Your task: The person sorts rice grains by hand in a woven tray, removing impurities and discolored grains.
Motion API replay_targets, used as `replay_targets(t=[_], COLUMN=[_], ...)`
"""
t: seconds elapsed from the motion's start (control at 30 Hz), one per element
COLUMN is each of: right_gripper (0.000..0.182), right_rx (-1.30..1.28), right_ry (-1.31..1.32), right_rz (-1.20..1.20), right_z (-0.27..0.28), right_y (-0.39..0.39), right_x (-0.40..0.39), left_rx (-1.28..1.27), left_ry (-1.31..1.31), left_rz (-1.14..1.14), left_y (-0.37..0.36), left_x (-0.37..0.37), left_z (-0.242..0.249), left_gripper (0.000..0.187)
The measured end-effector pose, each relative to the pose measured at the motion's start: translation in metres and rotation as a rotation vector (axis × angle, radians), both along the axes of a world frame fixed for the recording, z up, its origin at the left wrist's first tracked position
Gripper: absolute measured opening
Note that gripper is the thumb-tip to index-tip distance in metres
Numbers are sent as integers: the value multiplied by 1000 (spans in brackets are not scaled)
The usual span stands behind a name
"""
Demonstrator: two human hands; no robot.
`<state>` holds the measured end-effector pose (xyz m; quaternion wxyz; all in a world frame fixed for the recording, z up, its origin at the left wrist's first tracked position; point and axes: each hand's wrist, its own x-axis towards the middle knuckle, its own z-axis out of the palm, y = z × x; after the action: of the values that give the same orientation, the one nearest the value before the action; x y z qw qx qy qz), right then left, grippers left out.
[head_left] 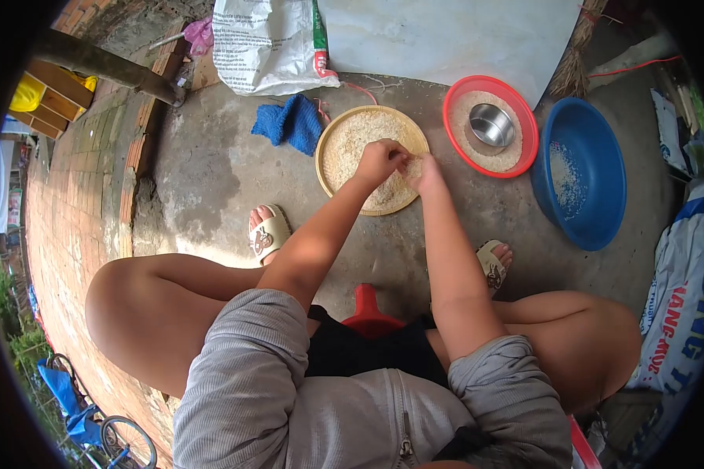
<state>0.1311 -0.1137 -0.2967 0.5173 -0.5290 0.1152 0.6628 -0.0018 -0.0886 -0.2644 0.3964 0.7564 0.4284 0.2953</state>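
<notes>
A round shallow tan tray (331, 181) rests on the concrete floor, filled with pale grain (356, 141) that looks like rice. Over its right half, my two hands meet. My left hand (379, 160) has its fingers pinched together close to my right palm; whatever is between them is too small to make out. My right hand (424, 175) is turned palm up and cupped around a little of the grain.
A red basin (450, 125) of grain holds a metal bowl (492, 125). Right of it, a blue basin (602, 195) has scattered grains inside. A blue cloth (288, 125) and a white sack (262, 47) lie beyond the tray. A red stool (365, 301) is beneath me.
</notes>
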Motion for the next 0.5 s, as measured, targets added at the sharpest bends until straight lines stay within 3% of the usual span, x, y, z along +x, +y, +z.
replay_targets(t=[0.03, 0.1, 0.17, 0.23, 0.37, 0.5], right_gripper=[23, 21, 16, 18, 29, 31], right_rx=[8, 29, 79, 78, 78, -34], right_ry=[17, 33, 103, 231, 116, 33], right_rz=[-18, 0, -129, -176, -94, -98], right_z=[11, 8, 5, -7, -6, -15], right_y=[0, 4, 8, 12, 4, -8], right_x=[-6, -5, -1, 11, 17, 15], left_rx=[-123, -166, 465, 111, 109, 50], left_ry=[-109, -62, 53, 55, 150, 231], left_rz=[-31, -103, 44, 204, 522, 445], left_y=[2, 7, 13, 23, 44, 41], left_x=[5, 9, 11, -4, -62, -86], left_z=[9, 16, 20, 22, -24, -42], left_gripper=[10, 13, 14, 12, 12, 20])
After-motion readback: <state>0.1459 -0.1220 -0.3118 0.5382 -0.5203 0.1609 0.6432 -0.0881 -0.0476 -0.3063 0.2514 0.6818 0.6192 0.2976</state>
